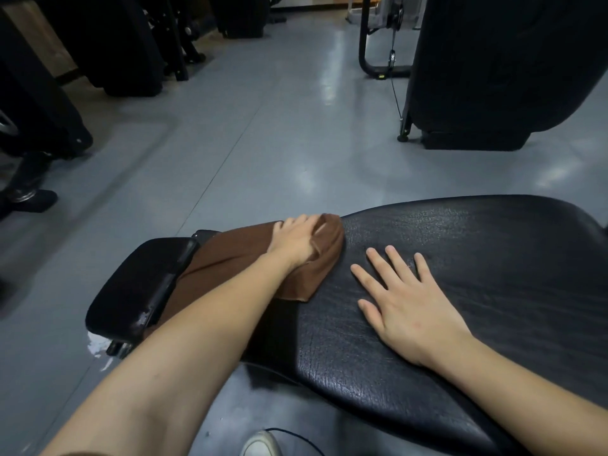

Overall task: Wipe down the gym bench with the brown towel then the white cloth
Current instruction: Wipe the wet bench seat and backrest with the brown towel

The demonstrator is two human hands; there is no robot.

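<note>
At six o'clock, nearest the camera, the toe of a white shoe [261, 444] is showing on the grey floor [263, 133], with a thin dark cord [301, 437] curling beside it. Both bare forearms are reaching up from the bottom edge. At four o'clock the right hand [406, 307] is lying flat on the black, cracked-looking pad of the gym bench [477, 258], fingers straight and spread apart, palm down, holding nothing.

Toward the centre, at about nine o'clock from that hand, the left hand [296, 240] is pressing on the brown towel [227, 258]; its fingers are curling over the bunched far end of the cloth, gripping it against the bench. The towel is draping across the gap between the big pad and the smaller black seat pad [131, 284] at eight o'clock, and its near corner is lying on the big pad just left of the right hand's fingers.

Farther off, at two o'clock, a large black padded machine [500, 67] is standing on the floor, with a black tube frame [365, 47] at one o'clock beside it. At ten and eleven o'clock, dark gym equipment [125, 44] is lining the far left side.
</note>
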